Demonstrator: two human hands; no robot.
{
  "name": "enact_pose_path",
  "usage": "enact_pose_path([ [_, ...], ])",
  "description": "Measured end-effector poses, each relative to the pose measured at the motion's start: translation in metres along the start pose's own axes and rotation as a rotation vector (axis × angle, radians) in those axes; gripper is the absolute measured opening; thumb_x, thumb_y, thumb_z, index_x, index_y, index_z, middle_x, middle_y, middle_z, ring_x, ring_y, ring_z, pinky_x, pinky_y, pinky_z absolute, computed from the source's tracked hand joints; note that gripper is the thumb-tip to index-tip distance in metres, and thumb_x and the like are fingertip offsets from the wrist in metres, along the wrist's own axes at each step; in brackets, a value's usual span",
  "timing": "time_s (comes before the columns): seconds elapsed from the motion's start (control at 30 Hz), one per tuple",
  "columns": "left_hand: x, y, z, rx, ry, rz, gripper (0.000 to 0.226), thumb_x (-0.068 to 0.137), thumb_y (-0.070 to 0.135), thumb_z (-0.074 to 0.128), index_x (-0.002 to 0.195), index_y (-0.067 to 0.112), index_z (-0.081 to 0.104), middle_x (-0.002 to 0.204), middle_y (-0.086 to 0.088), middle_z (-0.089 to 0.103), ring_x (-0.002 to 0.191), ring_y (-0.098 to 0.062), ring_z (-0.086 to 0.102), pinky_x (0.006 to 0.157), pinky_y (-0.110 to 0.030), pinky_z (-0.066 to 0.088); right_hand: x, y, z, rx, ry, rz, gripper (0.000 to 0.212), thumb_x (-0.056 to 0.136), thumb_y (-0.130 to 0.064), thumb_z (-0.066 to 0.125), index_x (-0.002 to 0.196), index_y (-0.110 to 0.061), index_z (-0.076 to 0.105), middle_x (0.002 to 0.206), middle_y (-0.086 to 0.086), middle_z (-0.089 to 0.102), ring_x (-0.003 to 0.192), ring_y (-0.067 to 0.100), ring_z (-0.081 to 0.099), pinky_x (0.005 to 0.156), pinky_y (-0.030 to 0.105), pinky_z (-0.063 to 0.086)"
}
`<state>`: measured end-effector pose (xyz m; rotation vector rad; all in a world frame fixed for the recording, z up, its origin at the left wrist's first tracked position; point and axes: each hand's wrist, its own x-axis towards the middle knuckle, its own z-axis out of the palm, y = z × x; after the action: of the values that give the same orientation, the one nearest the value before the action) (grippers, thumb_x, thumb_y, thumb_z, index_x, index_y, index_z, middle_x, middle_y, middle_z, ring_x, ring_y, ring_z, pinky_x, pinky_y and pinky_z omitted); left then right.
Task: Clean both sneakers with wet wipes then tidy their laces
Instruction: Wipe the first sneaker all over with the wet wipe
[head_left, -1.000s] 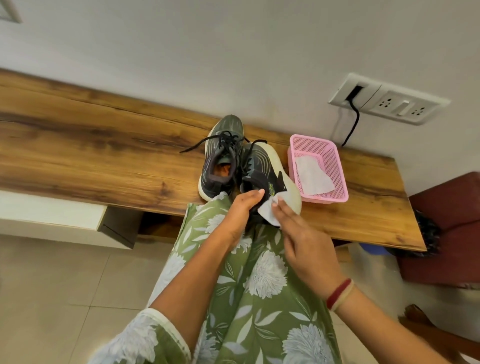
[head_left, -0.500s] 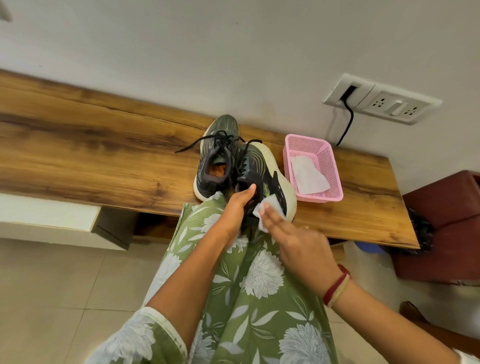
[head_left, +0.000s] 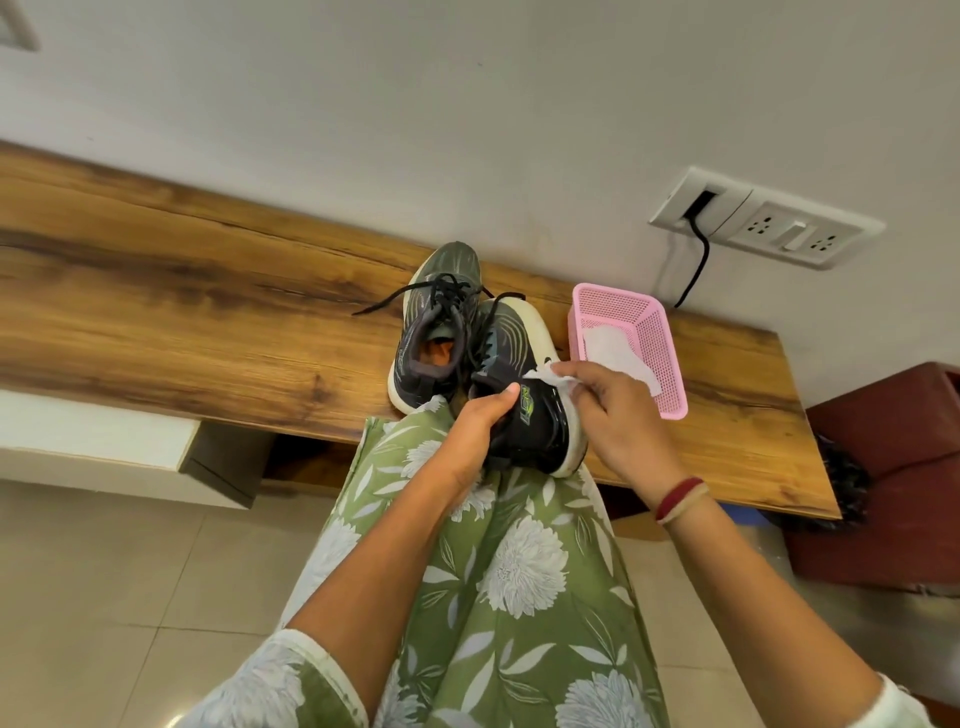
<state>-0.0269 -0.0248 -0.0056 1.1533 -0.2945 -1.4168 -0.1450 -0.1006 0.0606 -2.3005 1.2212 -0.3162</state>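
at the edge of the wooden table, left hand fingers clamp the black mesh sneaker; right hand fingers pinch a white wet wipe against its side. brace firmly, wipe in short strokes.

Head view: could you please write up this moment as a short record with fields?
left hand: grips the heel of the tilted sneaker
right hand: pinches a wet wipe against that sneaker's side
other sneaker: upright on the wooden bench, laces loose
pink basket: on the wooden bench, right of both sneakers, spare wipe inside
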Motion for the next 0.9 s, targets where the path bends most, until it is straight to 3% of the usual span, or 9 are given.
enact_pose_path([
  [0.13,0.001,-0.001,0.0,0.029,0.003,0.008,0.032,0.099,0.03,0.044,0.103,0.009,0.067,0.101,-0.008,0.071,0.094,-0.02,0.067,0.085,-0.029,0.051,-0.027,-0.005,-0.001,-0.216,0.007,-0.11,0.036,0.094,-0.014,0.047,0.125,-0.026,0.059,0.118,-0.004,0.065,0.097,0.016,0.062,0.078,0.027,0.046],
  [0.3,-0.001,-0.001,-0.001,-0.008,-0.028,0.028,0.034,0.099,0.029,0.043,0.103,0.007,0.069,0.106,-0.012,0.071,0.098,-0.022,0.067,0.09,-0.03,0.051,-0.053,-0.006,0.006,-0.396,0.066,-0.222,0.043,0.082,-0.006,0.062,0.122,-0.019,0.061,0.121,-0.003,0.065,0.089,0.018,0.069,0.061,0.032,0.056],
  [0.43,-0.003,-0.001,0.0,-0.001,-0.052,0.059,0.033,0.1,0.026,0.04,0.096,0.013,0.07,0.089,0.0,0.074,0.087,-0.014,0.069,0.078,-0.023,0.053,-0.031,-0.013,0.011,-0.376,0.007,-0.15,0.043,0.095,-0.014,0.044,0.137,-0.023,0.047,0.137,-0.006,0.052,0.115,0.015,0.058,0.086,0.032,0.049],
  [0.6,-0.002,-0.002,-0.001,-0.009,-0.046,0.056,0.033,0.1,0.025,0.04,0.098,0.008,0.069,0.088,-0.004,0.073,0.083,-0.014,0.069,0.074,-0.022,0.053,-0.029,-0.019,0.01,-0.355,-0.015,-0.099,0.044,0.096,-0.017,0.041,0.139,-0.027,0.044,0.141,-0.009,0.047,0.121,0.013,0.052,0.093,0.03,0.045],
  [0.67,0.0,-0.003,-0.002,-0.012,-0.039,0.049,0.034,0.1,0.026,0.042,0.096,0.004,0.068,0.089,-0.006,0.072,0.084,-0.018,0.067,0.082,-0.029,0.052,-0.048,-0.018,0.011,-0.411,0.019,-0.092,0.047,0.092,-0.015,0.048,0.137,-0.027,0.046,0.14,-0.01,0.047,0.11,0.012,0.06,0.084,0.03,0.052],
  [0.7,0.0,-0.003,-0.002,-0.016,-0.035,0.045,0.034,0.099,0.027,0.043,0.095,0.003,0.067,0.089,-0.007,0.071,0.085,-0.019,0.067,0.085,-0.032,0.05,-0.059,-0.018,0.012,-0.442,0.01,-0.092,0.049,0.087,-0.013,0.056,0.134,-0.026,0.051,0.137,-0.009,0.051,0.094,0.012,0.066,0.071,0.029,0.056],
  [0.8,0.001,-0.002,-0.001,-0.013,-0.043,0.045,0.033,0.099,0.025,0.043,0.093,0.004,0.067,0.089,-0.007,0.071,0.082,-0.018,0.068,0.083,-0.03,0.052,-0.081,-0.017,0.019,-0.49,0.019,-0.073,0.057,0.063,-0.007,0.076,0.118,-0.019,0.066,0.121,-0.005,0.064,0.052,0.009,0.062,0.037,0.022,0.047],
  [0.87,0.0,-0.002,0.0,-0.002,-0.044,0.042,0.033,0.099,0.026,0.043,0.091,0.004,0.067,0.086,-0.005,0.072,0.082,-0.017,0.067,0.082,-0.03,0.051,-0.079,-0.021,0.018,-0.496,0.002,-0.037,0.058,0.071,-0.01,0.071,0.126,-0.021,0.059,0.13,-0.007,0.058,0.057,0.009,0.063,0.041,0.023,0.049],
  [0.9,0.0,-0.003,0.0,0.003,-0.043,0.042,0.034,0.099,0.026,0.043,0.091,0.004,0.067,0.086,-0.005,0.072,0.083,-0.018,0.067,0.085,-0.032,0.05,-0.071,-0.022,0.016,-0.506,-0.001,-0.032,0.057,0.081,-0.013,0.061,0.135,-0.025,0.05,0.139,-0.01,0.048,0.071,0.009,0.066,0.052,0.026,0.054],
])
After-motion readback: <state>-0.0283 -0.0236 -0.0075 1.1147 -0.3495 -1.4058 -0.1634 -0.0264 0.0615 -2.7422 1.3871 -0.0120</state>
